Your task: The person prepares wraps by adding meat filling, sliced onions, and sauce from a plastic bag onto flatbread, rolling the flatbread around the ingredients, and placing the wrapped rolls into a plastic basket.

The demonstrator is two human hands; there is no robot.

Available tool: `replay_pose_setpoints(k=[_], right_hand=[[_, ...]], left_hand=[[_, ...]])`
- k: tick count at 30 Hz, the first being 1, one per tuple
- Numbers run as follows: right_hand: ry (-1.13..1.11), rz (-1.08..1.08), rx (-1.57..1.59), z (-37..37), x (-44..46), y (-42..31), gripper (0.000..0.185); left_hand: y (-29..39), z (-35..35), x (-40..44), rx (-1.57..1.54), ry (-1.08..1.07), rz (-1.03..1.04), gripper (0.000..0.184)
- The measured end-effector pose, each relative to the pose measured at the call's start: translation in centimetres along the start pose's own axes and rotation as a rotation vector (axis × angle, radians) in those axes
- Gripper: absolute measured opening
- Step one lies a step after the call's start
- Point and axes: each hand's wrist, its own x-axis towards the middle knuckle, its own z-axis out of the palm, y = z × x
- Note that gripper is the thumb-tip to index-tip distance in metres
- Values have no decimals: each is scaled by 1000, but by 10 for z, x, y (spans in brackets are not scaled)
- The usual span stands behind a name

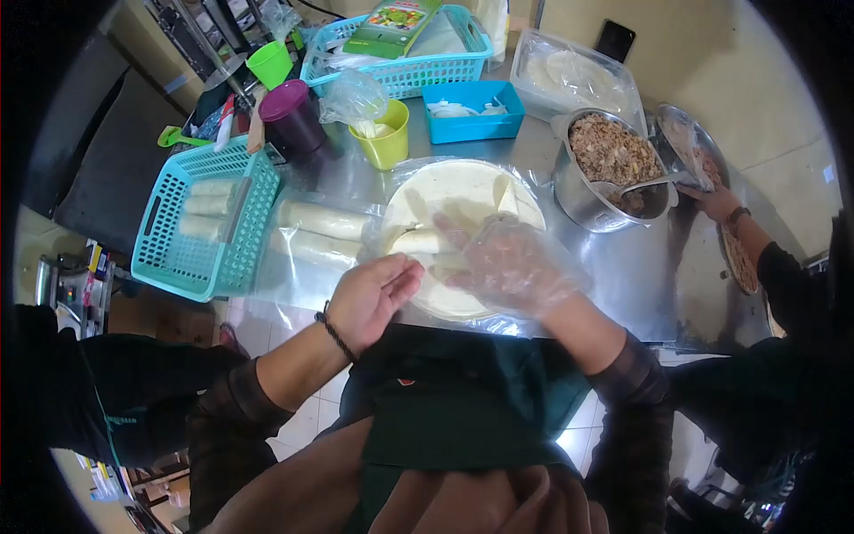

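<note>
A stack of round, pale flatbread wrappers [445,182] lies on clear plastic before me, with a partly rolled wrapper [418,241] on top. My right hand [516,262], in a clear plastic glove, rests over the roll's right side with its fingers apart. At the lower left edge of the stack is my left hand [382,298], bare, a dark bracelet on its wrist. Its fingers are curled together close to the roll; what they hold, if anything, is hidden. Finished long rolls [325,233] lie on plastic to the left.
A teal basket [169,258] with wrapped rolls stands left. Behind are a yellow-green cup [382,147], a blue box [471,125] and another basket [436,76]. At right are a metal pot [583,191] of minced filling with a spoon, and a co-worker's hand [712,203] beside it.
</note>
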Motion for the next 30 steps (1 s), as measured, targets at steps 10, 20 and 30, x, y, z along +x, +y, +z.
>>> replay_pose_setpoints(k=[10,20,30], right_hand=[[-224,-26,169,-20,15,-1,85],[-192,-49,120,-12,17,0,76],[-192,-51,101,-14,16,1,78]], left_hand=[[-2,15,24,405,197,154,14],[-12,8,21,1360,194,1027,15],[-10,2,24,1517,201,1137,39]])
